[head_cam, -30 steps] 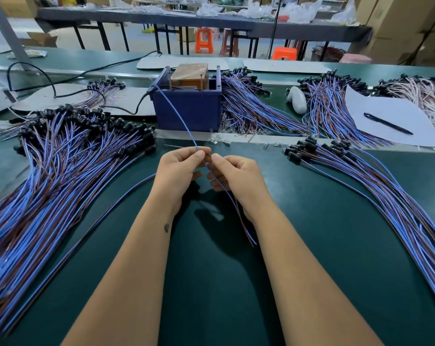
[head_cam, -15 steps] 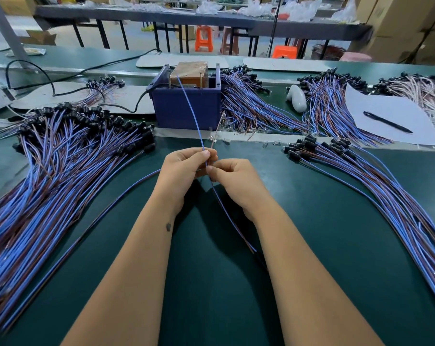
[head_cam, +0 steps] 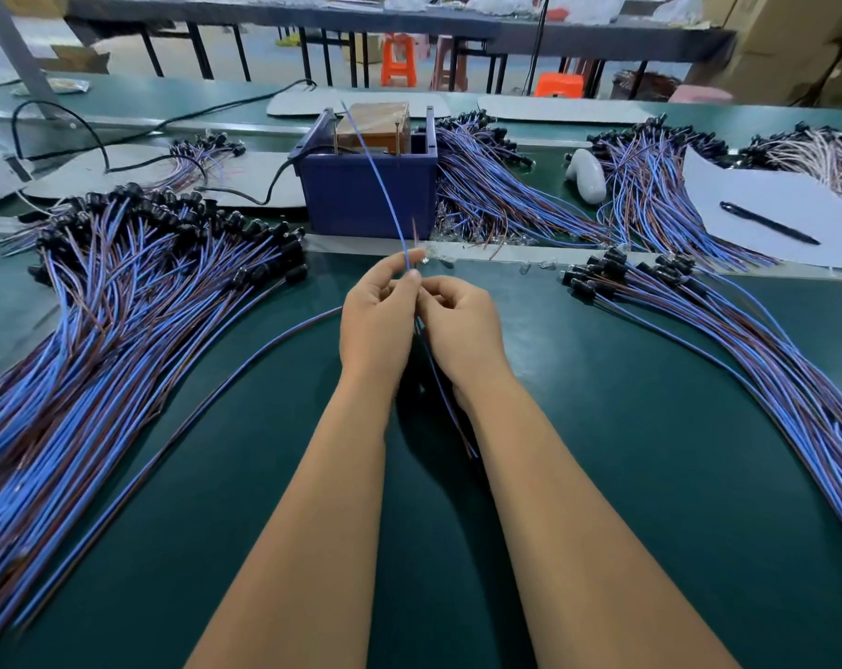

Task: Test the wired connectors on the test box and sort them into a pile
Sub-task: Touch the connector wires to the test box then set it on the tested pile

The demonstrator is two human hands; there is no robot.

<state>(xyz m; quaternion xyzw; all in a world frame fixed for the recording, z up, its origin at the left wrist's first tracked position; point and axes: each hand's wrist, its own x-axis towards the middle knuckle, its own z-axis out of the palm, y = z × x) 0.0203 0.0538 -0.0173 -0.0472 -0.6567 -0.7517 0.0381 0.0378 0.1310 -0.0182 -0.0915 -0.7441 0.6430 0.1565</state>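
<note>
At frame centre, your left hand (head_cam: 378,325) and right hand (head_cam: 460,325) both pinch one thin, limp wire (head_cam: 383,185) reaching up over the box (head_cam: 366,195). Hold close to its tip; it flops.

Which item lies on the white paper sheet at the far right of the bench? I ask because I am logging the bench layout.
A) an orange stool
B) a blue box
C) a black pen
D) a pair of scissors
C: a black pen lies slantwise on the white paper sheet, right of the blue test box.
</note>
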